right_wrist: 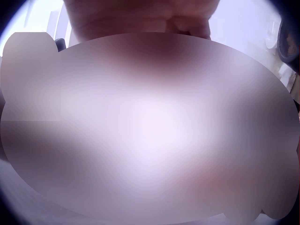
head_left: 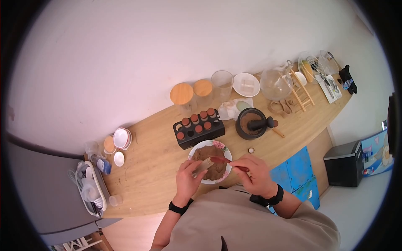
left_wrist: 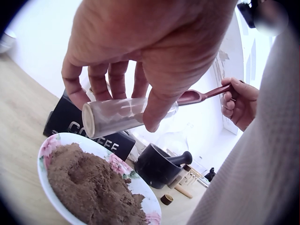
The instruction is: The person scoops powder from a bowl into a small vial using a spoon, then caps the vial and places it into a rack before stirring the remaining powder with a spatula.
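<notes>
My left hand (head_left: 187, 179) grips a clear glass tube (left_wrist: 115, 117), tilted nearly level over a floral-rimmed bowl (head_left: 228, 155) of brown powder (left_wrist: 89, 187). My right hand (head_left: 256, 178) pinches the handle of a dark red scoop (left_wrist: 191, 97); the scoop's end is at the tube's mouth. Whether the scoop holds powder, I cannot tell. In the right wrist view part of my right hand (right_wrist: 140, 18) shows at the top, and most of the rest is blurred out.
Behind the bowl stands a black rack (head_left: 201, 137) of brown-capped tubes. Right of it are a black mortar (head_left: 244, 136) with its pestle and a small cap (head_left: 251, 150). Wooden-lidded jars (head_left: 181, 94), a glass vessel (head_left: 274, 85) and a wooden stand (head_left: 302, 94) line the wall.
</notes>
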A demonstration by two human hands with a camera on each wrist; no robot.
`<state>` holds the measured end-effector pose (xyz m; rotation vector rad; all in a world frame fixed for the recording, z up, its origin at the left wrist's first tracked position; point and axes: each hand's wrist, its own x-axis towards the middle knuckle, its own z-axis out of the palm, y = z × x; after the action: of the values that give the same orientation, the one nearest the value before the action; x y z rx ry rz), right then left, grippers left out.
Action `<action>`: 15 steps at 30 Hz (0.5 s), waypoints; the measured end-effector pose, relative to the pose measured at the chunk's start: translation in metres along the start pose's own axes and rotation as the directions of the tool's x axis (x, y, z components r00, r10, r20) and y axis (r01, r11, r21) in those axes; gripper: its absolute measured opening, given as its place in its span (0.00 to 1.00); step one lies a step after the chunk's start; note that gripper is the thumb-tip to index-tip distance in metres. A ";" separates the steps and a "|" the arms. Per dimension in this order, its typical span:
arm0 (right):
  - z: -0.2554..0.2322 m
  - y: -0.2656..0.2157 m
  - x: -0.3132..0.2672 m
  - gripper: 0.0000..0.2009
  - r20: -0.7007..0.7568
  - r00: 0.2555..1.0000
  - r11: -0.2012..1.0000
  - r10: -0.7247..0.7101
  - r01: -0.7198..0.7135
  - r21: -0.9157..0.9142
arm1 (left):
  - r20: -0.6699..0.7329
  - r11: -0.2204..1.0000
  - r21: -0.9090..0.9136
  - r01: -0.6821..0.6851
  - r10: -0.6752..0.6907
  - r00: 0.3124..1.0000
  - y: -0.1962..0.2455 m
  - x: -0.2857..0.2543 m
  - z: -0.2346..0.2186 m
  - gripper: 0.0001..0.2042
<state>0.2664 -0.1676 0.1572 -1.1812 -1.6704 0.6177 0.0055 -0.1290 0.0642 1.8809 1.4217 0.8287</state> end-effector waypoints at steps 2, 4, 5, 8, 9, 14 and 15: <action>-0.001 0.000 0.000 0.11 0.003 1.000 1.000 0.009 -0.009 0.018 | -0.004 1.000 0.007 -0.001 0.001 1.000 0.001 0.001 0.001 0.18; -0.003 -0.001 0.000 0.11 0.021 0.999 0.999 0.042 -0.043 0.025 | 0.002 1.000 -0.013 -0.003 0.003 1.000 0.002 0.001 0.001 0.18; -0.002 0.001 -0.002 0.11 0.015 0.999 0.999 0.042 -0.042 0.026 | 0.005 1.000 -0.010 -0.008 0.008 1.000 0.004 0.002 0.000 0.18; 0.000 0.005 -0.004 0.11 -0.104 0.992 0.991 0.077 -0.065 0.120 | -0.001 0.998 -0.062 -0.023 0.023 1.000 0.007 0.004 0.000 0.19; 0.000 0.003 -0.001 0.11 -0.047 0.998 0.995 0.048 -0.044 0.095 | -0.003 0.997 -0.068 -0.024 0.024 1.000 0.006 0.004 0.001 0.19; -0.002 0.006 -0.002 0.11 -0.078 0.996 0.996 0.029 -0.022 0.088 | 0.025 0.996 -0.095 -0.001 0.003 1.000 0.006 0.006 0.003 0.19; -0.001 0.004 0.001 0.11 -0.040 0.999 0.997 0.008 -0.005 0.077 | 0.037 0.993 -0.114 -0.003 0.008 0.999 0.005 0.007 0.004 0.19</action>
<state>0.2690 -0.1650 0.1548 -1.1372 -1.5952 0.6527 0.0129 -0.1240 0.0667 1.8058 1.3190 0.8543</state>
